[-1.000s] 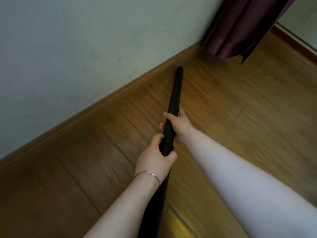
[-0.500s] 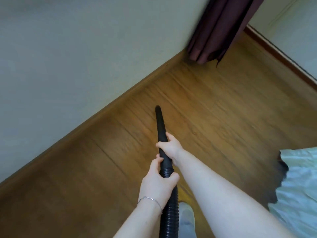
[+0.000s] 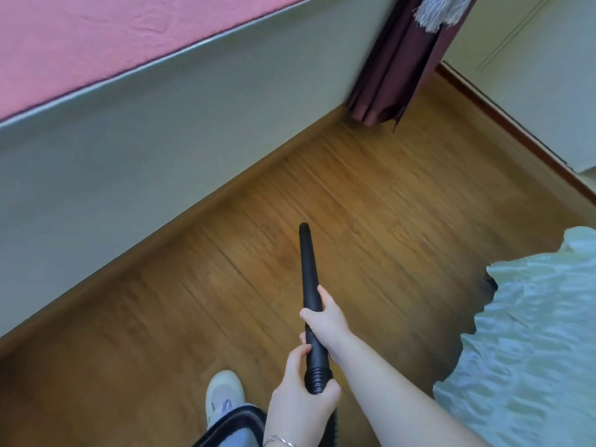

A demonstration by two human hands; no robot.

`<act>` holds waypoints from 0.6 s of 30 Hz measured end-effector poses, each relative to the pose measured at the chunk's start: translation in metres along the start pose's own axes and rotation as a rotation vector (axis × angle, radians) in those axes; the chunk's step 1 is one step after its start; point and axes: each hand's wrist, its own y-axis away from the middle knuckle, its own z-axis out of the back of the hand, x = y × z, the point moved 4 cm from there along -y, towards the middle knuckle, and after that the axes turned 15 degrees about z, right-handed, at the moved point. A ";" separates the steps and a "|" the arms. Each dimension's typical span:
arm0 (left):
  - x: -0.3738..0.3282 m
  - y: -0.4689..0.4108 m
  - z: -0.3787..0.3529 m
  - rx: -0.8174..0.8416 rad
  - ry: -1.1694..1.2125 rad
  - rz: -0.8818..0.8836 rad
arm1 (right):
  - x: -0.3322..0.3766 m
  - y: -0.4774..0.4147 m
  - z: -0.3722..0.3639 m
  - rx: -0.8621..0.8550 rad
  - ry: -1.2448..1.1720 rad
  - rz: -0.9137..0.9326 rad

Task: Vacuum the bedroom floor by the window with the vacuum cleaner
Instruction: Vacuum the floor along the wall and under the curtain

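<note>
Shift since before: nozzle tip has drawn back from the skirting by the curtain and now sits out over open floor; my shoe and a pink ledge have come into view.
Vacuum nozzle [image 3: 309,269]: black tapered tube pointing away from me over the floor [image 3: 371,195]. Tip is well apart from the skirting [image 3: 225,188]. Cannot tell if it touches the boards.
Right hand [image 3: 327,322]: mid-tube, fingers [image 3: 309,315] wrapped round it.
Left hand [image 3: 301,395]: nearer me, fingers curled round the ribbed cuff [image 3: 317,379]; thin bracelet [image 3: 279,440] at the wrist.
Wall [image 3: 161,130]: pale, with the pink ledge [image 3: 96,33] above it.
Curtain [image 3: 393,69]: dark maroon, hanging in the corner; grey tassel [image 3: 429,11] at its top.
Bed cover [image 3: 532,333]: pale green, rumpled, at right.
Shoe [image 3: 224,393]: white, left of my left hand.
</note>
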 end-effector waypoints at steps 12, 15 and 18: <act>0.103 0.077 0.021 0.003 0.413 0.075 | -0.020 0.101 -0.064 0.165 0.275 0.100; 0.128 0.081 0.043 -0.019 0.518 0.090 | -0.024 0.116 -0.104 0.235 0.348 0.143; 0.160 0.085 0.064 -0.025 0.659 0.116 | -0.032 0.133 -0.146 0.318 0.386 0.153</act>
